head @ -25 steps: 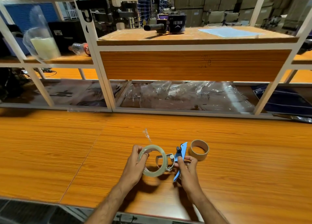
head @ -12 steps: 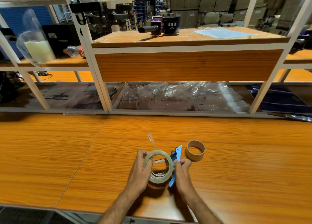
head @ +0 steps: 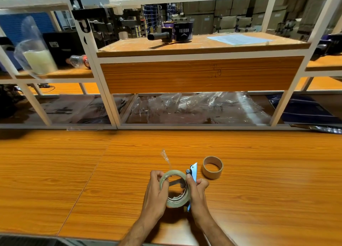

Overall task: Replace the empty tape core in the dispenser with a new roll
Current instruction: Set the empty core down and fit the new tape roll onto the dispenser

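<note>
My left hand point(head: 156, 194) grips a roll of clear tape point(head: 175, 203) by its left rim, just above the table. A loose end of tape point(head: 165, 157) sticks up from the roll. My right hand point(head: 197, 190) holds the blue tape dispenser point(head: 193, 170) against the roll's right side. The dispenser's metal hub shows through the roll's hole; the roll sits around it. The empty brown cardboard core point(head: 212, 167) stands on the table just right of the dispenser, apart from both hands.
The orange wooden table point(head: 74, 181) stretches left and right. A white-framed shelf unit point(head: 201, 55) rises behind it, with plastic bags point(head: 194, 106) underneath and a dark tape gun point(head: 172, 34) on top. A bag of pale material point(head: 37, 58) stands at the left.
My left hand has brought the tape roll to the right, from beside the dispenser to over its hub. Both hands have closed in together. The cardboard core has not moved.
</note>
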